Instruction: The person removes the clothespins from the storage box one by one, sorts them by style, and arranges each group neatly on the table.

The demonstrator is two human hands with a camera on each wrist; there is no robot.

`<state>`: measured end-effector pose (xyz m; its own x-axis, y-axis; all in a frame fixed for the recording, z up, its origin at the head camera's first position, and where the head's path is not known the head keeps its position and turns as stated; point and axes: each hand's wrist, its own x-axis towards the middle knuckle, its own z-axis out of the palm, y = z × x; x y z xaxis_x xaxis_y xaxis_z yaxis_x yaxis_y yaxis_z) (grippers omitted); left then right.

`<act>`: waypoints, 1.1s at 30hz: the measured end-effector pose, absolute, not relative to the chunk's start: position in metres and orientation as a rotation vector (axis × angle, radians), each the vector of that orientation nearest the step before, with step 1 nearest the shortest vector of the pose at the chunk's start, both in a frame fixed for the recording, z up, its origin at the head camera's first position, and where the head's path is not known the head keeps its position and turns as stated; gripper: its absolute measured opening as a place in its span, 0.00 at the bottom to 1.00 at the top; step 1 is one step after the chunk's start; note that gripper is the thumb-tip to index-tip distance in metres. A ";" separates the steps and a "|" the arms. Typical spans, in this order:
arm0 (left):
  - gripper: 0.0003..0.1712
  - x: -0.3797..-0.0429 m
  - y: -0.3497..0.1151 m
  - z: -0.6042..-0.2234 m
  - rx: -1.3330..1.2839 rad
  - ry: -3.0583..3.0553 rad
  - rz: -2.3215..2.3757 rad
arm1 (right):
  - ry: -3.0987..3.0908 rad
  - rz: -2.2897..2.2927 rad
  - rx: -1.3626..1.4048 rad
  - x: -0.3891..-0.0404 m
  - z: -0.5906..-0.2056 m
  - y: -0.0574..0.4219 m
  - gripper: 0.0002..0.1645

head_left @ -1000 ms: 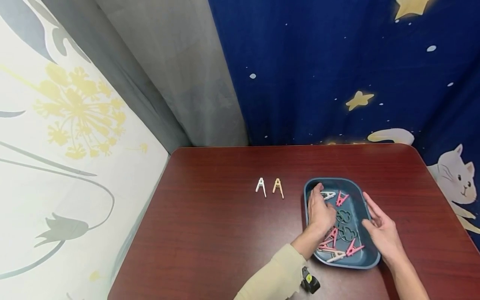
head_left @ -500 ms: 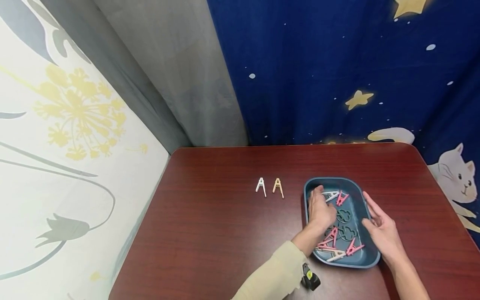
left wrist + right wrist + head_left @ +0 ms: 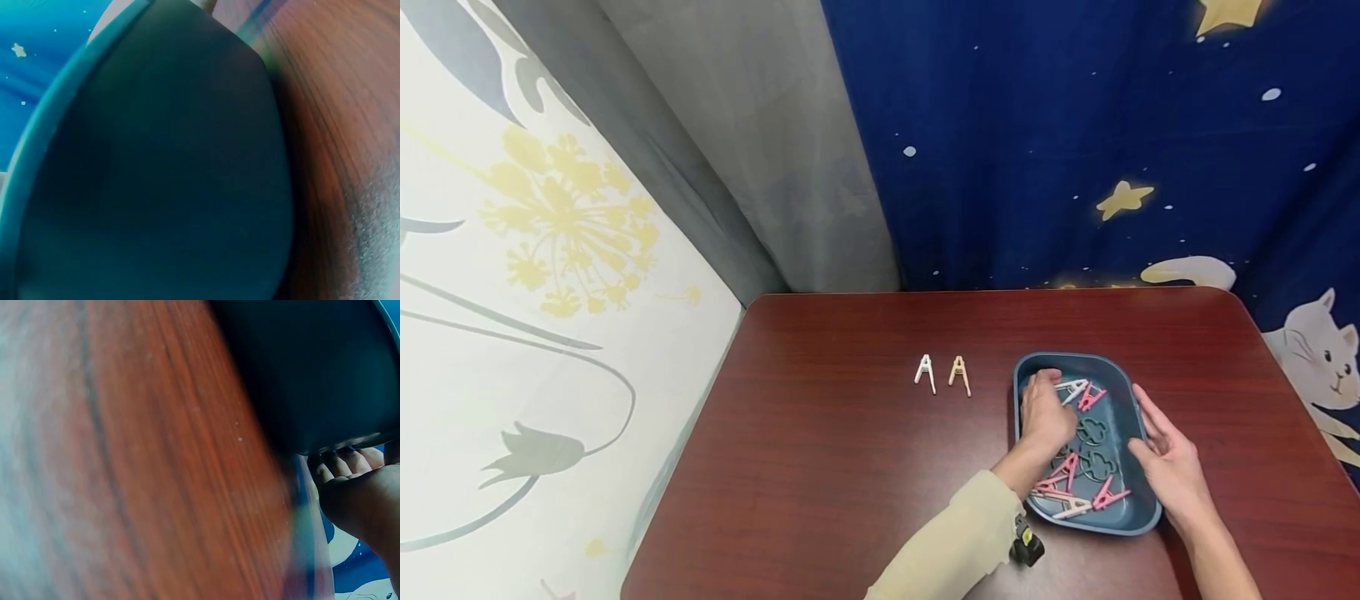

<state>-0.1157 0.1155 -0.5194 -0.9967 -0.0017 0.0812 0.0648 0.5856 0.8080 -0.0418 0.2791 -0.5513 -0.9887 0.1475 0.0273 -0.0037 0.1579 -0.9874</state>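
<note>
In the head view, my left hand [image 3: 1047,417] reaches into a blue plastic tray [image 3: 1150,500], along its left wall. Its fingertips point down and are partly hidden, so whether they pinch anything does not show. Just right of them lie a white clothespin [image 3: 1072,390] and a pink clothespin [image 3: 1091,397]. My right hand [image 3: 1172,471] holds the tray's right side, thumb over the rim and fingers along the outer wall. The right wrist view shows the fingers [image 3: 353,464] against the tray's outside [image 3: 312,369]. Only the tray's dark outer wall [image 3: 169,156] fills the left wrist view.
Dark green cloud-shaped rings [image 3: 1097,465] lie mid-tray, with pink clothespins [image 3: 1107,493] and a white clothespin [image 3: 1073,508] near its front. Left of the tray, a white clothespin [image 3: 926,374] and a yellow clothespin [image 3: 959,376] stand out on the reddish-brown table [image 3: 820,458].
The white clothespin beside my left fingers has shifted and turned slightly, and more of it shows. My left fingers have bent a little. The right hand keeps its place on the tray.
</note>
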 end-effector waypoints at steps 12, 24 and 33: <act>0.22 -0.122 0.122 -0.519 -0.059 -2.901 -1.102 | -2.242 2.016 -0.123 -0.042 -0.552 0.279 0.47; 0.18 -0.122 0.124 -0.523 -0.108 -2.974 -0.950 | -2.256 1.995 -0.118 -0.041 -0.553 0.279 0.47; 0.10 -0.124 0.121 -0.522 -0.083 -2.921 -1.087 | -2.276 1.992 -0.132 -0.041 -0.552 0.279 0.47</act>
<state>-0.1241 0.1209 -0.5221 -0.9983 0.0417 0.0409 0.0583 0.7554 0.6527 -0.0411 0.2791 -0.5524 -0.9896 0.1408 0.0286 -0.0097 0.1331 -0.9911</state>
